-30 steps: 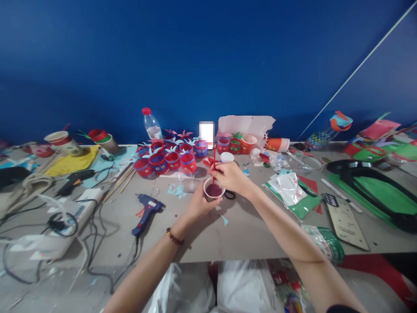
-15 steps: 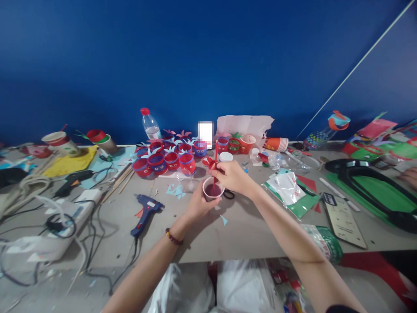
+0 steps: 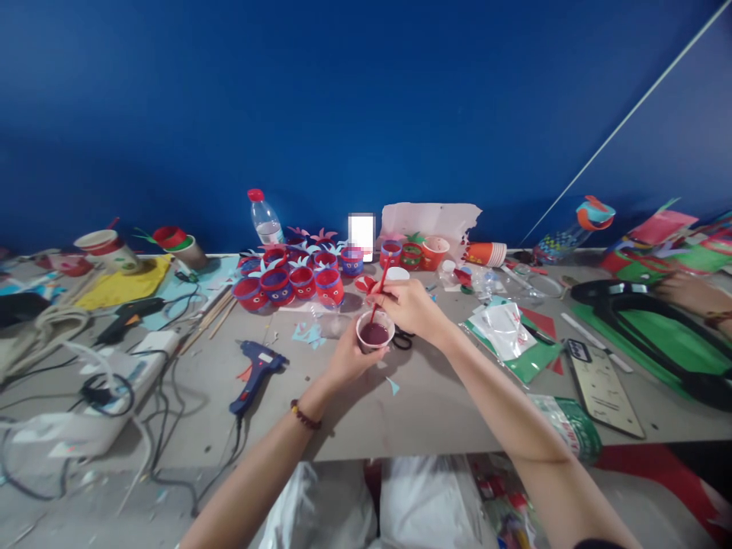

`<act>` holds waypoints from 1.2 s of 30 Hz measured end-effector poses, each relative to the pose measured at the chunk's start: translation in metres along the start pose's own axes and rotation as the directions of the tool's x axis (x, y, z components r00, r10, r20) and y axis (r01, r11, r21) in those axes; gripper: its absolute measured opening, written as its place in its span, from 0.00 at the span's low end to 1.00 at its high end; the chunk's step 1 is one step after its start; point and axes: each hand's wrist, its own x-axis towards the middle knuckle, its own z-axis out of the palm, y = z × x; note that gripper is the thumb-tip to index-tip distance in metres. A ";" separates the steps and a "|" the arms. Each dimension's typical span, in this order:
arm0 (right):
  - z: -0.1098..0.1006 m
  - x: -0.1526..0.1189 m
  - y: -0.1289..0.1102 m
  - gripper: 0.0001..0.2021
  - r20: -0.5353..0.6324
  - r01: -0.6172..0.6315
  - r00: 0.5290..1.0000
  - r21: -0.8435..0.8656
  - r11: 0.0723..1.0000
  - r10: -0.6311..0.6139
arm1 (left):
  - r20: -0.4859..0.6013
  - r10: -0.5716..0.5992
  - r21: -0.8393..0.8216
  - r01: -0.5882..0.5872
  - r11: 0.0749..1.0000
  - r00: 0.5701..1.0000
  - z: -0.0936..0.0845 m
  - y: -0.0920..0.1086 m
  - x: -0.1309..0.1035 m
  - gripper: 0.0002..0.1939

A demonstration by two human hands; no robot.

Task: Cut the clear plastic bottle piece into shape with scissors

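Observation:
My left hand (image 3: 348,352) is wrapped round a small white-rimmed cup (image 3: 391,319) with dark red-purple liquid in it. Between the fingers of my right hand (image 3: 409,305) is a thin red stick (image 3: 384,276), tilted, its lower end in the cup at the liquid. Just behind my right hand lie black-handled scissors (image 3: 403,340), partly covered. A round white lid (image 3: 396,273) and a red paper piece (image 3: 364,284) are beyond the cup.
Several red and purple cups with paper leaves (image 3: 277,286) stand behind. A blue glue gun (image 3: 257,374) and a power strip (image 3: 123,389) with cables lie left. At right are a phone (image 3: 606,389), a black-rimmed object (image 3: 618,293) and another person's hand (image 3: 686,293).
The red stick has gone from nearly upright to leaning, its top to the right. The other person's hand has reached further in from the right. My left hand and the cup have hardly moved.

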 end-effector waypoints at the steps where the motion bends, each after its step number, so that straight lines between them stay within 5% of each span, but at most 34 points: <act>1: 0.000 -0.001 0.000 0.11 -0.001 0.019 1.000 0.000 1.000 -0.019 | 0.002 0.008 0.002 -0.008 1.000 1.000 0.000 0.001 0.000 0.32; 7: 0.001 -0.004 -0.002 0.13 0.123 -0.056 0.991 -0.042 0.998 0.061 | 0.005 0.017 -0.003 -0.017 1.000 1.000 0.000 0.002 0.001 0.31; 15: -0.003 -0.003 0.005 0.12 0.111 -0.147 0.984 0.080 0.986 0.138 | 0.018 -0.003 -0.002 0.003 1.000 1.000 -0.001 0.007 0.000 0.32; 29: 0.006 -0.001 0.009 0.10 0.062 0.098 0.994 -0.069 0.993 -0.094 | -0.005 0.004 0.002 -0.004 1.000 1.000 0.001 0.002 0.000 0.29; 36: 0.003 -0.002 0.002 0.13 0.100 -0.090 0.991 0.026 0.996 0.087 | 0.023 0.007 -0.021 -0.007 1.000 1.000 -0.001 0.007 0.000 0.30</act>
